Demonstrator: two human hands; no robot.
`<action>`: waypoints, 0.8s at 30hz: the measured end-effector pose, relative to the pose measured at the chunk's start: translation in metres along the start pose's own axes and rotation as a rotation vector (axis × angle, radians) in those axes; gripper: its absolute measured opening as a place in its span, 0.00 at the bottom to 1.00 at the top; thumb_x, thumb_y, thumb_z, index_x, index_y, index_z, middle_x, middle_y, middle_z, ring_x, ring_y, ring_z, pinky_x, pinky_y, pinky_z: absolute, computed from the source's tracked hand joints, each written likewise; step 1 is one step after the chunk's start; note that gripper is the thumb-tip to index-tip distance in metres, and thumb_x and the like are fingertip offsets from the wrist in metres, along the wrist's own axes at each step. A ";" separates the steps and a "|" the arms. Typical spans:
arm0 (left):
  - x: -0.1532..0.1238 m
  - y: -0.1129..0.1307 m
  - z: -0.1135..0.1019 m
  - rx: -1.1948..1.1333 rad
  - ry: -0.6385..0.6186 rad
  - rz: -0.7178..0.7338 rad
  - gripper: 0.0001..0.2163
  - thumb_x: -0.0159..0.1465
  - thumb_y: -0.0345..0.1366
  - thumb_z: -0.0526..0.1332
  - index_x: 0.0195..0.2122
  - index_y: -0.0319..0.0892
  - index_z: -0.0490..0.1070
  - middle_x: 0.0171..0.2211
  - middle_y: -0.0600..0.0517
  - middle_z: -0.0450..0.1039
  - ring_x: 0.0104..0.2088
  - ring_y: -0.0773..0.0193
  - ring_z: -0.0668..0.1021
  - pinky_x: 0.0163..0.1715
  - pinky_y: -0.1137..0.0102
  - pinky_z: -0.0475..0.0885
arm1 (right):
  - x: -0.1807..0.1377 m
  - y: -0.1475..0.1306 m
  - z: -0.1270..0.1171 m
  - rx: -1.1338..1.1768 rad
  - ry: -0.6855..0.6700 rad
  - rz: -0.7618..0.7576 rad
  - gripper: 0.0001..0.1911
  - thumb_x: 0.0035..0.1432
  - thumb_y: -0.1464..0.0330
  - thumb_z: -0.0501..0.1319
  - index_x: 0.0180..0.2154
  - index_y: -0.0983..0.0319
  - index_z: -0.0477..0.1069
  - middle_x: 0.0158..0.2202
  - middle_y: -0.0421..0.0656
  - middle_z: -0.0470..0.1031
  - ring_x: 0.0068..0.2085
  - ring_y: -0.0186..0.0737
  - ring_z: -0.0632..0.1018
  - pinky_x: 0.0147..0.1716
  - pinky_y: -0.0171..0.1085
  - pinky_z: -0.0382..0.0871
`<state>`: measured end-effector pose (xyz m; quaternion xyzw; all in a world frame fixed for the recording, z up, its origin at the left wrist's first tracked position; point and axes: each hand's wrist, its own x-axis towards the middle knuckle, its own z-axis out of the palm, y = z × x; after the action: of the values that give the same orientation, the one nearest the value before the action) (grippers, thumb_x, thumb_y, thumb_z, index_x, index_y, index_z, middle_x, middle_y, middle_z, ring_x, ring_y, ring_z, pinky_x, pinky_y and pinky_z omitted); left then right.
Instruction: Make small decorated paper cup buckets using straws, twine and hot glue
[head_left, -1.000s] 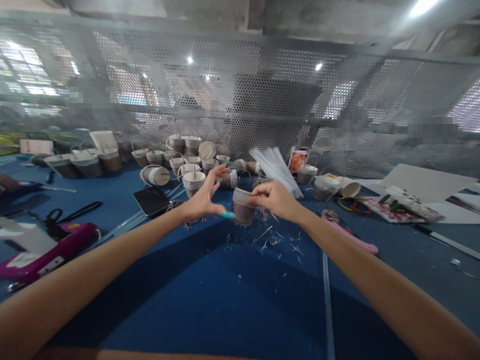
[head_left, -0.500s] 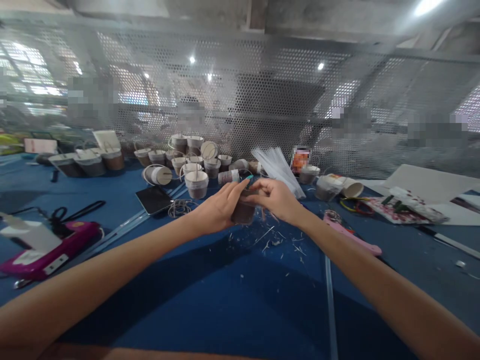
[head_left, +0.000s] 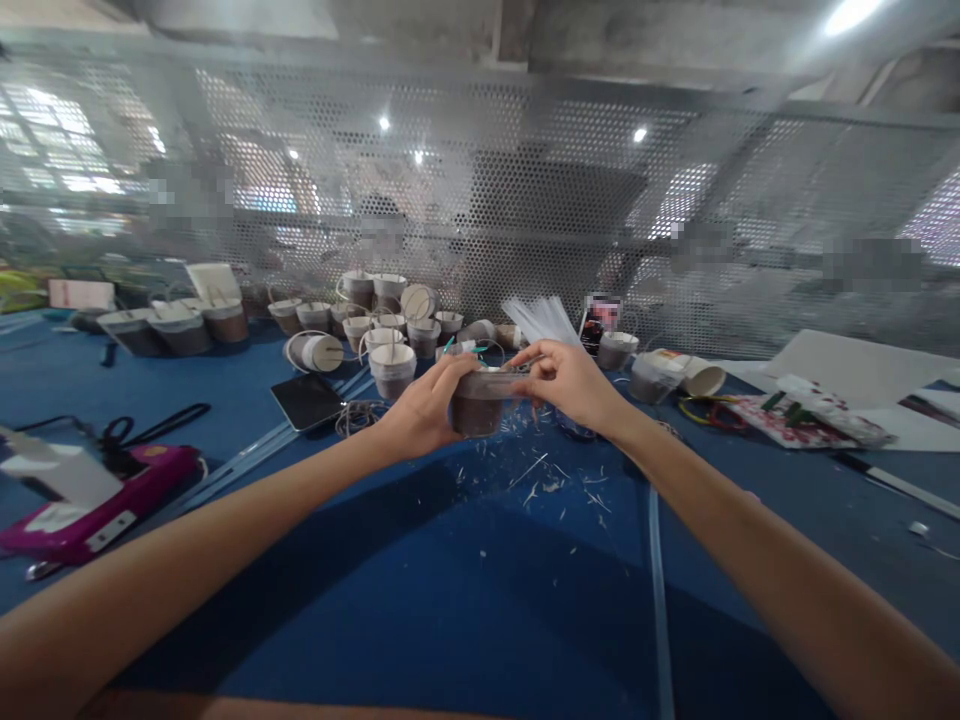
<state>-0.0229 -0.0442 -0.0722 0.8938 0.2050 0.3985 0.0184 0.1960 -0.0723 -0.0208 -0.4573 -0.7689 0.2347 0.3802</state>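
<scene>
A small dark brown bucket (head_left: 478, 412) with a pale rim hangs just above the blue table. My left hand (head_left: 424, 410) is closed around its left side, with green-tipped nails showing over the rim. At the right of the rim, my right hand (head_left: 564, 385) pinches the end of a thin translucent strip (head_left: 501, 380) lying along the bucket's upper edge. The strip is slightly blurred, and I cannot make out how it is joined to the bucket. White clippings (head_left: 544, 480) lie scattered on the table below my hands.
Several similar buckets (head_left: 392, 372) stand or lie behind my hands. A bundle of clear strips (head_left: 551, 322) is at the back. A phone (head_left: 306, 400) and a purple power strip (head_left: 142, 500) lie left, a long clear strip (head_left: 658, 600) in front right, a patterned bag (head_left: 814, 420) at right.
My left hand has shifted left and uncovered more of the bucket. My right hand has drawn a little to the right and up, and the strip now shows along the rim.
</scene>
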 end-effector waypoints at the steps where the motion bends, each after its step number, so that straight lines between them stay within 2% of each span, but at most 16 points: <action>1: 0.000 -0.001 0.000 -0.004 0.011 -0.003 0.34 0.51 0.38 0.67 0.57 0.45 0.51 0.55 0.39 0.59 0.55 0.47 0.65 0.51 0.53 0.63 | 0.000 0.000 -0.001 0.006 0.017 0.006 0.17 0.47 0.60 0.66 0.35 0.63 0.66 0.16 0.35 0.67 0.18 0.32 0.71 0.21 0.35 0.64; 4: -0.002 -0.003 0.001 -0.031 0.057 -0.043 0.34 0.49 0.39 0.68 0.56 0.44 0.53 0.56 0.39 0.59 0.56 0.46 0.65 0.52 0.53 0.62 | 0.000 0.002 -0.004 0.034 0.050 0.019 0.20 0.44 0.60 0.68 0.35 0.62 0.64 0.15 0.35 0.67 0.17 0.33 0.71 0.19 0.35 0.63; 6: -0.002 -0.004 0.002 -0.074 0.076 -0.068 0.35 0.47 0.38 0.69 0.55 0.45 0.55 0.57 0.39 0.59 0.56 0.45 0.64 0.53 0.51 0.61 | 0.000 0.003 -0.005 0.044 0.038 0.019 0.18 0.45 0.59 0.68 0.34 0.62 0.65 0.15 0.35 0.68 0.17 0.34 0.71 0.18 0.35 0.64; 9: -0.003 -0.003 0.003 -0.189 0.114 -0.103 0.34 0.45 0.37 0.70 0.53 0.46 0.59 0.58 0.41 0.60 0.56 0.44 0.65 0.54 0.48 0.58 | 0.002 0.005 -0.008 0.063 -0.042 0.013 0.14 0.47 0.59 0.66 0.26 0.62 0.68 0.17 0.39 0.70 0.17 0.33 0.71 0.19 0.35 0.64; 12: -0.004 0.001 0.003 -0.314 0.164 -0.134 0.33 0.42 0.33 0.71 0.51 0.47 0.63 0.56 0.43 0.62 0.55 0.43 0.66 0.55 0.47 0.56 | 0.003 0.007 -0.012 0.107 -0.121 -0.007 0.14 0.47 0.59 0.66 0.21 0.62 0.69 0.18 0.40 0.70 0.17 0.31 0.69 0.18 0.35 0.63; 18: -0.005 0.007 0.005 -0.415 0.166 -0.141 0.35 0.40 0.31 0.72 0.50 0.46 0.63 0.58 0.41 0.60 0.55 0.43 0.66 0.53 0.49 0.60 | 0.004 0.011 -0.014 0.135 -0.124 0.001 0.15 0.46 0.59 0.67 0.21 0.63 0.68 0.19 0.41 0.71 0.17 0.29 0.68 0.16 0.33 0.62; 20: -0.006 0.005 0.006 -0.414 0.144 -0.117 0.37 0.40 0.31 0.72 0.52 0.46 0.60 0.59 0.39 0.58 0.57 0.43 0.64 0.54 0.49 0.60 | 0.004 0.012 -0.012 0.194 -0.123 0.017 0.14 0.45 0.59 0.67 0.24 0.63 0.68 0.19 0.40 0.70 0.16 0.29 0.67 0.15 0.32 0.61; 22: -0.007 0.002 0.007 -0.428 0.126 -0.102 0.38 0.40 0.31 0.72 0.53 0.47 0.57 0.59 0.39 0.56 0.59 0.43 0.62 0.55 0.49 0.60 | 0.004 0.012 -0.010 0.275 -0.117 0.032 0.17 0.44 0.59 0.68 0.33 0.62 0.70 0.17 0.37 0.68 0.14 0.28 0.66 0.13 0.31 0.60; 24: -0.008 0.003 0.008 -0.465 0.128 -0.098 0.38 0.41 0.32 0.72 0.53 0.48 0.56 0.60 0.39 0.55 0.59 0.43 0.62 0.56 0.49 0.60 | 0.003 0.011 -0.009 0.348 -0.128 0.017 0.29 0.45 0.61 0.68 0.48 0.60 0.65 0.15 0.32 0.65 0.14 0.28 0.65 0.12 0.29 0.58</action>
<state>-0.0203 -0.0484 -0.0828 0.8274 0.1517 0.4895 0.2299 0.2082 -0.0642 -0.0224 -0.3755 -0.7354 0.3959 0.4019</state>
